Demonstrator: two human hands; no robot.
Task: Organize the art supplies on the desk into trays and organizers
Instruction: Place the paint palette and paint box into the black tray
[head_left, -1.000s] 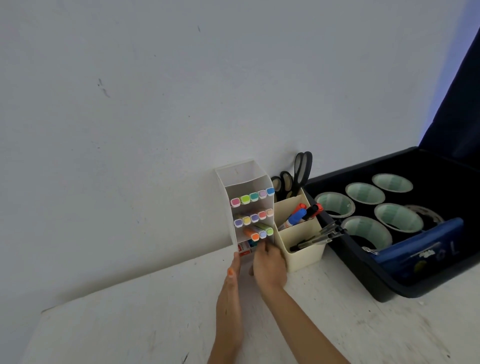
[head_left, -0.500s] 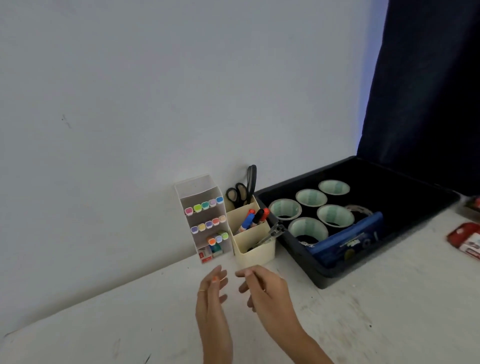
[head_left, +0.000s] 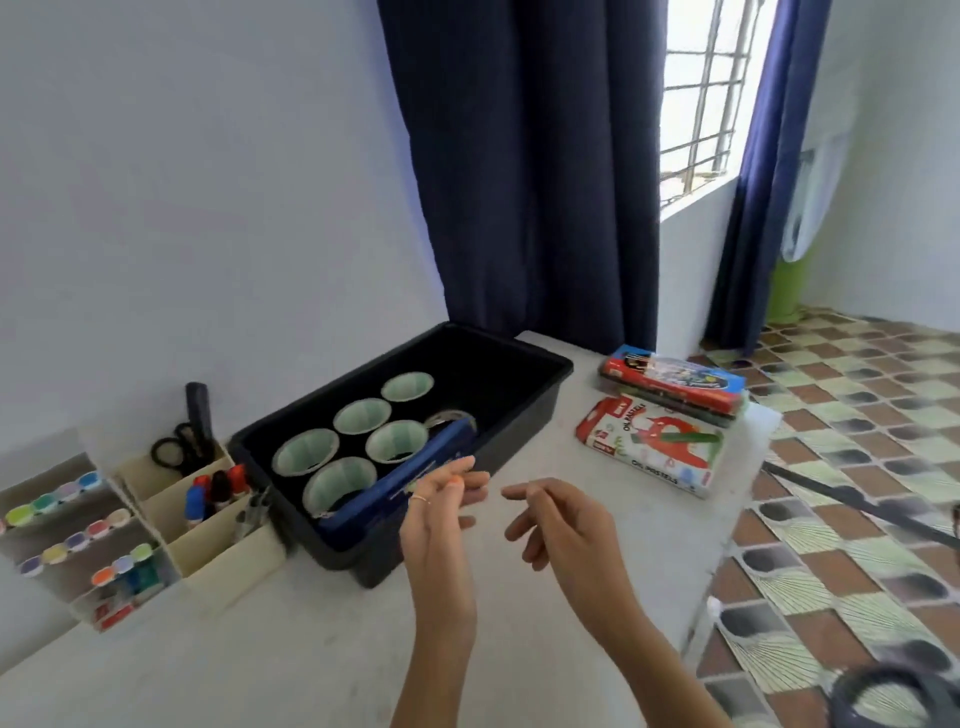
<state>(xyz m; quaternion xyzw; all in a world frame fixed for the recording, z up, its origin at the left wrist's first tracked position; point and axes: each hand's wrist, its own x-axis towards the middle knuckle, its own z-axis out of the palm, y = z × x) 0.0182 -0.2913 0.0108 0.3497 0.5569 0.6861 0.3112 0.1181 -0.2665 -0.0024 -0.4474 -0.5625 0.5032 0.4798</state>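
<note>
My left hand (head_left: 439, 514) and right hand (head_left: 566, 525) hovered empty, fingers (head_left: 524, 491) loosely curled, just beside the black tray (head_left: 524, 421). The oil pastels box (head_left: 652, 449) lay loose on the worktop (head_left: 291, 654), far right. I judged it next: reach across and grip it.

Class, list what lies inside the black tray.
Five tape rolls, a clear ring and a blue case leaning on the tray wall. Anything under the case is hidden.
</note>
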